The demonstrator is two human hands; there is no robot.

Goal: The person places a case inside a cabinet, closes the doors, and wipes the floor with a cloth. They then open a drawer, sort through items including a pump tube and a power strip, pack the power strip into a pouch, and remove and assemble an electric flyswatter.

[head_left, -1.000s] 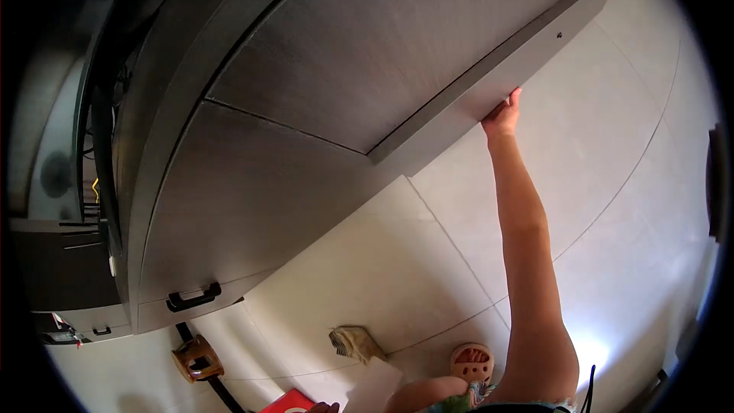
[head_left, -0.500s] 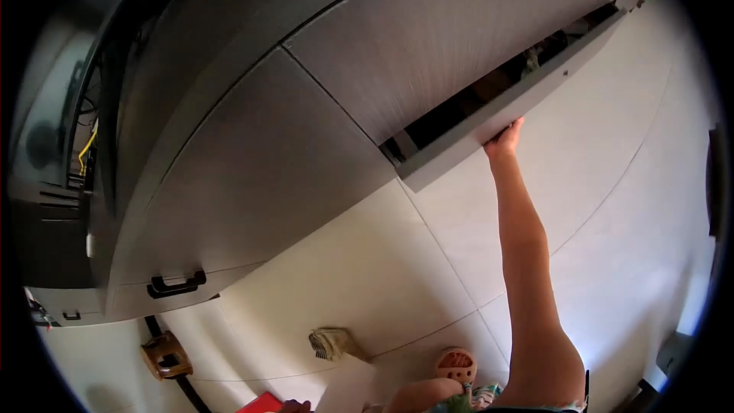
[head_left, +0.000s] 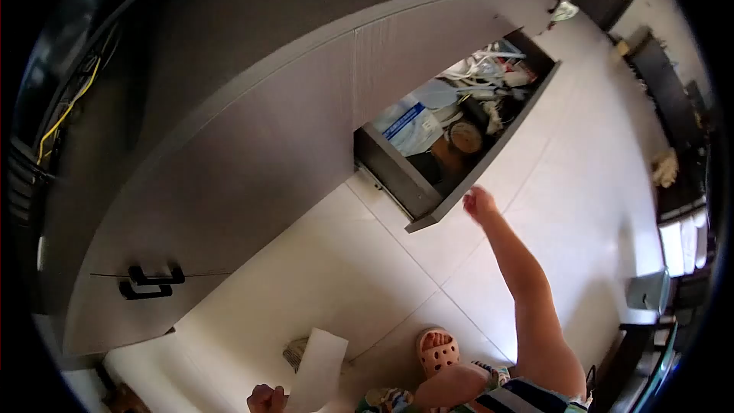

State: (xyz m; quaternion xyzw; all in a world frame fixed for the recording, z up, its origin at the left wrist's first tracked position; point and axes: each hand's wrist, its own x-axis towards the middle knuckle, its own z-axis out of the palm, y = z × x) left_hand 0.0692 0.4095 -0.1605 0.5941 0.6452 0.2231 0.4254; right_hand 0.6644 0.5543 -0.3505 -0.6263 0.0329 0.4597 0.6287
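A dark grey drawer (head_left: 501, 141) stands pulled out of the cabinet. Just outside its front panel, towards the near corner, is my right hand (head_left: 479, 205), slightly blurred, with curled fingers and nothing visible in them. Inside the drawer lie tangled white cables (head_left: 489, 73), a blue-and-white packet (head_left: 413, 128) and a round brown roll (head_left: 464, 138). Low in the view, my left hand (head_left: 267, 398) is closed at the edge of a white sheet of paper (head_left: 318, 371), its fingers partly cut off by the frame.
The long grey cabinet (head_left: 252, 160) fills the left, with black handles (head_left: 151, 281) at its near end. A striped cloth (head_left: 294, 353) lies on the tiled floor (head_left: 367, 260), partly behind the paper. My foot wears a pink clog (head_left: 438, 352). A grey bin (head_left: 647, 292) stands at right.
The drawer has come much further out, exposing its contents. My right hand now sits nearer the drawer's near corner. The white paper shows more fully beside my left hand, and the view has shifted.
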